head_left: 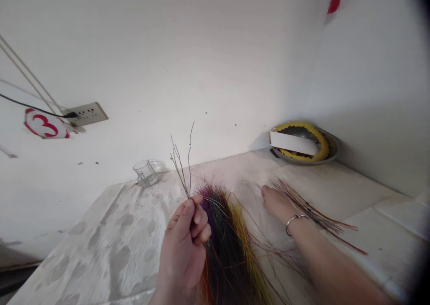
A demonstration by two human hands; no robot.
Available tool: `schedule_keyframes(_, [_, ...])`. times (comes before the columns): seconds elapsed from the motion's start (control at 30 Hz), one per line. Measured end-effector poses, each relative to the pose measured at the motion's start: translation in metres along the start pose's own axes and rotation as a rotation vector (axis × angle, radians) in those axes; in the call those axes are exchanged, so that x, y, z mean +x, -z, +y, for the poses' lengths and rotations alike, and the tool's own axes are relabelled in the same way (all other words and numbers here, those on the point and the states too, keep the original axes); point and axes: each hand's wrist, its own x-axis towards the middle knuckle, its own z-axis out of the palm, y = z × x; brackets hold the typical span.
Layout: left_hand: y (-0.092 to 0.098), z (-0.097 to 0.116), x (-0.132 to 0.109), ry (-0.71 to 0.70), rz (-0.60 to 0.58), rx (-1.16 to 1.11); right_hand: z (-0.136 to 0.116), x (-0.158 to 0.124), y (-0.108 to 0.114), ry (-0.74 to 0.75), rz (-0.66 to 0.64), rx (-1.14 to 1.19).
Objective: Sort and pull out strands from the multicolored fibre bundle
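Left hand (181, 251) pinches thin stems (179, 166) over a dyed fibre bundle (225, 247), right hand (277, 204) lying apart beside loose strands (312, 206)

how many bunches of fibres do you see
3: a thin sprig in the left hand, a thick multicoloured bunch beside it, and a reddish spray on the table by the right hand.
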Motion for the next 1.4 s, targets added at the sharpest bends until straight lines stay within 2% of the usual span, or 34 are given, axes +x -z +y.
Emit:
schedule_keyframes(0.27, [0.000,-0.003,0.000,0.004,-0.001,0.014,0.007,0.006,-0.005,-0.010,0.039,0.034])
schedule_keyframes(0.53, [-0.001,-0.004,-0.001,0.014,0.005,0.015,0.005,0.008,-0.007,0.139,0.122,0.086])
schedule_keyframes(0.67, [0.000,-0.005,0.000,0.011,0.002,0.015,0.006,0.013,-0.009,0.055,0.169,0.069])
schedule_keyframes(0.83, [-0.001,-0.004,-0.001,0.012,-0.003,0.010,0.014,0.012,-0.008,-0.060,0.105,0.017])
schedule_keyframes(1.1, [-0.001,-0.006,0.000,0.021,0.001,0.018,0.011,0.011,-0.008,-0.100,0.024,0.029])
schedule_keyframes(1.27, [0.001,-0.008,0.000,0.024,-0.001,0.019,0.007,0.009,-0.006,-0.115,0.046,0.103])
schedule_keyframes(1.4, [0.000,-0.008,-0.001,0.031,-0.002,0.011,-0.002,0.002,0.007,-0.057,0.112,0.231])
